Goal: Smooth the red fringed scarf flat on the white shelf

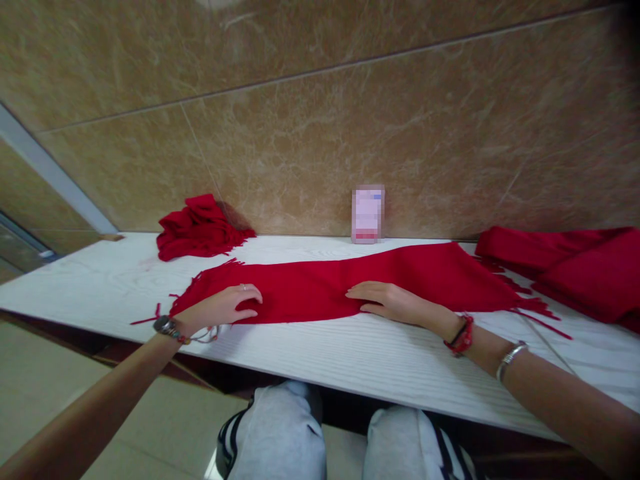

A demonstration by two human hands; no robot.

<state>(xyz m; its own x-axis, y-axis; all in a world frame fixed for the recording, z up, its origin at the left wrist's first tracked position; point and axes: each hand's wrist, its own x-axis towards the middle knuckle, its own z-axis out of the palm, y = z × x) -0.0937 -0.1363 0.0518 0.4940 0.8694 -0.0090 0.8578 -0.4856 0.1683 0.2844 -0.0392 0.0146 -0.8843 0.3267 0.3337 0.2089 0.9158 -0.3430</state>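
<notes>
A red fringed scarf [310, 290] lies stretched lengthwise across the white tabletop, with tassels at both ends. My left hand [233, 303] rests on it near its left end, thumb and fingers apart. Toward the scarf's middle, my right hand [385, 300] lies on the cloth with its fingers stretched out to the left and the thumb separate. Neither hand has cloth gathered between its fingers.
A crumpled red scarf [200, 230] sits against the wall at the back left. More folded red cloth [585, 273] covers the right end of the white table [100, 287]. A blurred phone-like object [367, 215] leans on the tiled wall.
</notes>
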